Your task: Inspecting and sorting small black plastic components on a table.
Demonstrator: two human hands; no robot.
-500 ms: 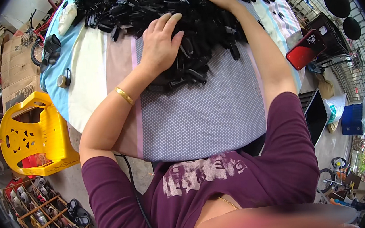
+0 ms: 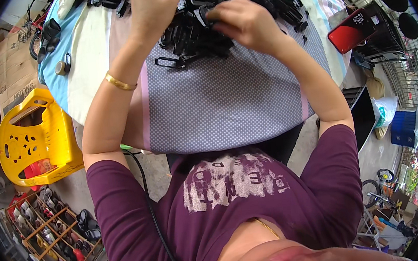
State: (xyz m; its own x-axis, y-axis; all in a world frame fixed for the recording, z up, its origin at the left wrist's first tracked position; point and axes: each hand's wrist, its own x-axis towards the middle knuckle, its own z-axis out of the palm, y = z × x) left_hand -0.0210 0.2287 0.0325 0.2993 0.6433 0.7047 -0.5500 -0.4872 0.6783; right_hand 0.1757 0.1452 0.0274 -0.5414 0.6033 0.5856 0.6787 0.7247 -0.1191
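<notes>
A heap of small black plastic pieces (image 2: 256, 0) lies across the far part of the cloth-covered table (image 2: 216, 104). Over its left side is my left hand (image 2: 150, 12), whose fingers run out at the picture's top edge; its thumb points right, and what the fingers do is hidden. My right hand (image 2: 248, 22) is bent in at the heap's near side, fingers closed on a black plastic piece (image 2: 202, 15). One frame-shaped black piece (image 2: 168, 62) lies at the near edge of the heap, below my left hand.
A red phone (image 2: 349, 34) is held up at the table's right edge. On the left side of the cloth lie a small round container (image 2: 62, 66) and a dark strap-like thing (image 2: 49, 37). A yellow plastic chair (image 2: 37, 141) stands left, near a shoe rack (image 2: 55, 238).
My right hand has come in toward me and left, and closed on a piece. The left hand has moved away and left. The view has shifted, so the heap sits higher.
</notes>
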